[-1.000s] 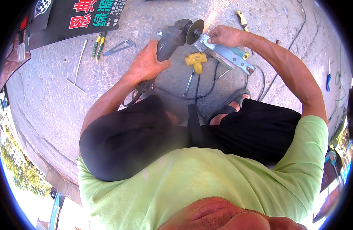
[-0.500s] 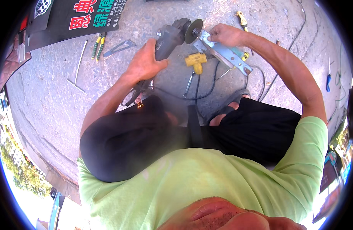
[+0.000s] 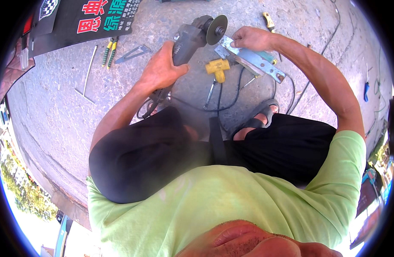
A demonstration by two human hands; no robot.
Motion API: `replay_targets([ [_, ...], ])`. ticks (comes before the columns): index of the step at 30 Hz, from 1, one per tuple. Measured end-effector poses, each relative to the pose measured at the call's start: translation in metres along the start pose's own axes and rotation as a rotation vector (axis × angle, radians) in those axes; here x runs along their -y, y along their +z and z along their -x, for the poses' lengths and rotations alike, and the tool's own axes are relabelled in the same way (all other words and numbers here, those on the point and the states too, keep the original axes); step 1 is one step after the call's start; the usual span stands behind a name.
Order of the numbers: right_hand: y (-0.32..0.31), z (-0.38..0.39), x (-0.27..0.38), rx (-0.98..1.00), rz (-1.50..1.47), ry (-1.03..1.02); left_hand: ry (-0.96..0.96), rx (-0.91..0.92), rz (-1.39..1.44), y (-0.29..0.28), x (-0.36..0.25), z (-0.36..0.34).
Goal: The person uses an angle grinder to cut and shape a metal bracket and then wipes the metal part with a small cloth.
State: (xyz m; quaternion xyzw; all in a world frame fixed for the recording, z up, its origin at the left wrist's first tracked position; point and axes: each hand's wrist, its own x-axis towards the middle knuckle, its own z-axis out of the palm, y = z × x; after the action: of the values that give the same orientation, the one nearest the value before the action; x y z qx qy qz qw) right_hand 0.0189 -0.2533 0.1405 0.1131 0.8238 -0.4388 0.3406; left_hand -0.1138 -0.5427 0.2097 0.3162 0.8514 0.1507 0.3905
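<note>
My left hand [image 3: 161, 70] is wrapped around the dark body of an angle grinder [image 3: 187, 46]. Its thin cutting disc [image 3: 215, 31] faces right, close to the upper end of a flat metal bracket [image 3: 258, 63] with holes. Whether disc and bracket touch is hard to tell. That bracket slants down to the right, and my right hand [image 3: 253, 38] pinches it near the upper end. Just below lies a yellow T-shaped tool [image 3: 217, 67], partly behind the bracket. A small metal piece [image 3: 222, 52] is beside it.
Pliers [image 3: 110, 52], a triangular metal bracket [image 3: 133, 54] and a T-handled rod [image 3: 88, 76] lie on the concrete at left. A yellow-handled tool [image 3: 269, 21] and a blue-handled screwdriver [image 3: 366, 91] are at right. A black cable [image 3: 232, 104] loops before my sandalled foot [image 3: 260, 120].
The grinder's disc has shifted slightly up and away from the bracket's end. Sparks seen near my left knee are gone, and the smoke around the grinder has thinned.
</note>
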Motion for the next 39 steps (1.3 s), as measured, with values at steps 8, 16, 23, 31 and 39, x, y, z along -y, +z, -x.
replay_targets([
  [8, 0.004, 0.001, 0.007, 0.019, 0.032, 0.022, -0.009, 0.003, 0.0, 0.002, 0.002, 0.002],
  [16, 0.005, -0.001, 0.011, 0.009, 0.074, 0.033, 0.003, 0.008, -0.007, 0.005, 0.006, 0.001],
  [23, 0.006, 0.0, 0.01, 0.01, 0.067, 0.009, 0.009, 0.021, -0.002, 0.006, 0.009, 0.0],
  [31, 0.005, 0.003, 0.011, 0.018, 0.072, -0.007, 0.01, 0.03, -0.015, 0.007, 0.011, -0.001],
  [39, 0.006, 0.005, 0.009, 0.006, 0.042, -0.018, 0.018, 0.039, -0.02, 0.006, 0.009, -0.001],
])
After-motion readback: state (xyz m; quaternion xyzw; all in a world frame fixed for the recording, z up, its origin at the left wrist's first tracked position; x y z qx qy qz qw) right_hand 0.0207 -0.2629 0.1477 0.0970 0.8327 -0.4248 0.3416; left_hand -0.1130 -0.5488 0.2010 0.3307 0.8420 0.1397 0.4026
